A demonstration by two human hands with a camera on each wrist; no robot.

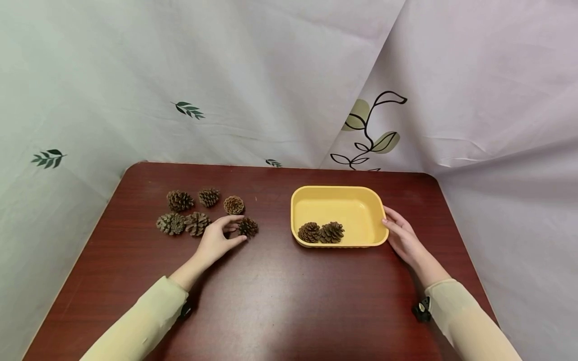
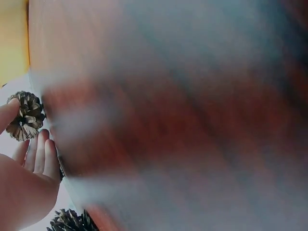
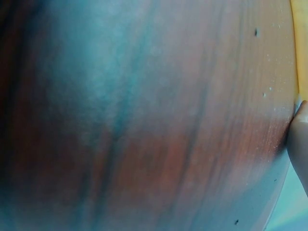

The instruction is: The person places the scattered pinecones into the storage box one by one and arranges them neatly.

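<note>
My left hand [image 1: 218,241] has its thumb and fingers around a brown pine cone [image 1: 248,227] at the right end of a group on the table. In the left wrist view the thumb lies against this pine cone [image 2: 29,118], and the other fingers stand on its far side. My right hand [image 1: 404,239] holds the right end of a yellow rectangular tub [image 1: 337,189], its thumb at the rim and its fingers along the outer wall. Two pine cones [image 1: 331,232] lie inside the tub at its front left. The right wrist view catches only the thumb [image 3: 301,139] beside the yellow wall.
Several more pine cones [image 1: 197,223] lie left of and behind my left hand. The dark red wooden table [image 1: 280,296] has rounded back corners. A pale cloth [image 1: 253,90] with leaf prints hangs behind it and at both sides.
</note>
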